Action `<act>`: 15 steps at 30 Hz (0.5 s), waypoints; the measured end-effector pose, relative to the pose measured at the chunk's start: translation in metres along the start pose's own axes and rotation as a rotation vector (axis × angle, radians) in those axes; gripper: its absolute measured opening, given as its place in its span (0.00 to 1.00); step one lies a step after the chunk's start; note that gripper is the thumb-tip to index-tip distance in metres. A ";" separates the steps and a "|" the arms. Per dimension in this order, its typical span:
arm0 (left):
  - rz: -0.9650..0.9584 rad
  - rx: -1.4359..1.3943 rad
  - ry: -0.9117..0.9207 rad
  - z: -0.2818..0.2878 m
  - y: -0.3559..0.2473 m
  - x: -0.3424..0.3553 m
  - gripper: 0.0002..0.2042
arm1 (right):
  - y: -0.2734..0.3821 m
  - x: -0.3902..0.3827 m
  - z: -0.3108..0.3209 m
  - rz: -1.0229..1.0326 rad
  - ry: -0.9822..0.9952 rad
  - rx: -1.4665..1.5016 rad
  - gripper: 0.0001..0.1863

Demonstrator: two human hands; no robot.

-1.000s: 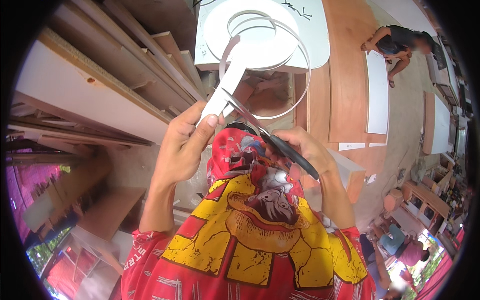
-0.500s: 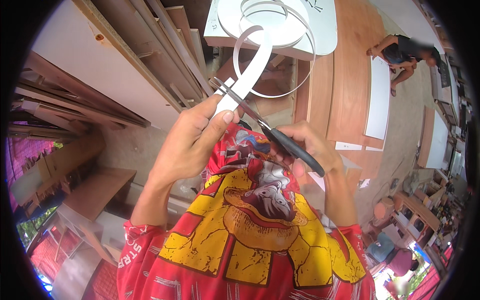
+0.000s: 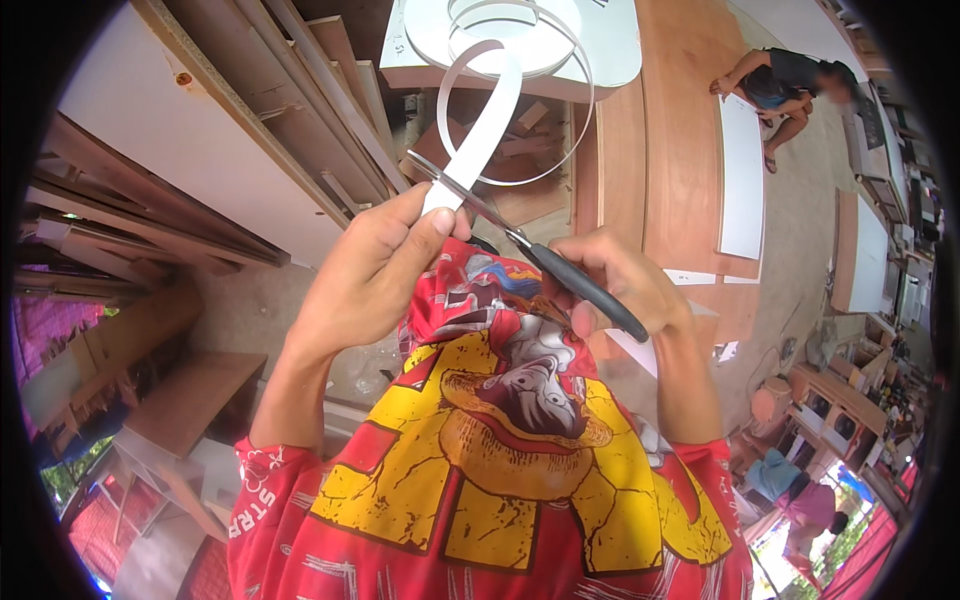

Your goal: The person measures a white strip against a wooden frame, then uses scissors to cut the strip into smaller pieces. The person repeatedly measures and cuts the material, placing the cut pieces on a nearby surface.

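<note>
My left hand pinches the end of a white flexible strip between thumb and fingers. Beyond the pinch, the strip curls into wide loops that reach a white-topped table. My right hand grips a pair of scissors with black handles and metal blades. Just above my left fingertips, the blades lie across the strip, their tips pointing up and left. My right fingers partly hide the handles.
Long boards lean together at the left, beside a large pale panel. Brown wooden sheets and a white panel lie to the right. One person crouches there; another is at lower right.
The scissor blades have come closer together across the strip. The small white end that stuck out beside my left fingers no longer shows. The surroundings have shifted slightly left and up in view.
</note>
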State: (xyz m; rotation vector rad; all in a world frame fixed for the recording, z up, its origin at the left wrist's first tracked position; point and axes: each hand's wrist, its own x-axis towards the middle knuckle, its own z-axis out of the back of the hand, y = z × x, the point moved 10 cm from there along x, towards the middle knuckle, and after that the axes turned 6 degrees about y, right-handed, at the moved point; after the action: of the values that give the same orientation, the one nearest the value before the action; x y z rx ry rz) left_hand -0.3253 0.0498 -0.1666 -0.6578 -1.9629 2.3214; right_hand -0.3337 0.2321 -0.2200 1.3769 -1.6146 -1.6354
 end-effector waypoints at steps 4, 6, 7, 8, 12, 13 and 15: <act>0.050 -0.099 -0.003 0.001 0.007 0.001 0.18 | -0.001 -0.001 -0.001 -0.094 -0.015 -0.113 0.21; 0.020 -0.051 -0.024 0.001 0.005 0.003 0.18 | 0.002 -0.004 -0.001 -0.115 -0.019 -0.147 0.18; -0.003 -0.034 -0.036 0.002 0.003 0.003 0.18 | 0.003 -0.004 -0.001 -0.122 -0.027 -0.149 0.19; -0.004 -0.035 -0.036 0.001 0.003 0.003 0.18 | 0.005 -0.005 -0.002 -0.112 -0.029 -0.147 0.20; -0.013 -0.063 -0.023 -0.001 0.002 0.004 0.18 | 0.026 -0.004 -0.004 0.025 0.006 -0.316 0.26; -0.014 -0.077 -0.014 -0.002 0.000 0.004 0.18 | 0.027 -0.004 -0.003 0.023 0.003 -0.346 0.28; 0.058 -0.104 0.021 -0.004 0.004 0.004 0.18 | 0.028 -0.006 0.000 -0.016 -0.010 -0.382 0.29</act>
State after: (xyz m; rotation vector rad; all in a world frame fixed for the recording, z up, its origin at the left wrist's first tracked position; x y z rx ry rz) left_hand -0.3267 0.0536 -0.1721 -0.7533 -2.0947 2.2461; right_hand -0.3404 0.2313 -0.1918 1.1857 -1.2150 -1.8440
